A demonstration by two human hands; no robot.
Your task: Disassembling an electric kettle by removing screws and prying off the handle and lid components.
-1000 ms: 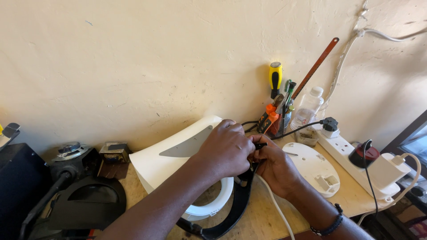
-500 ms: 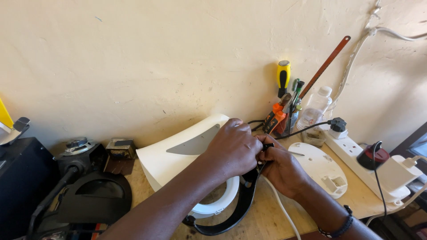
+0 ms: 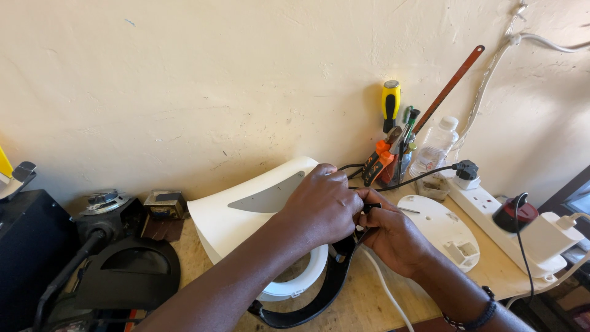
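- Left hand (image 3: 322, 206) closed over white plastic appliance body (image 3: 246, 212), pinching thin black wire (image 3: 405, 181).
- Right hand (image 3: 393, 237) just beside, gripping same wire; wire runs right toward white power strip (image 3: 491, 215).

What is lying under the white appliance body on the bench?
Under the white appliance body, a curved black handle piece sticks out on the wooden bench. The left hand hides the rest.
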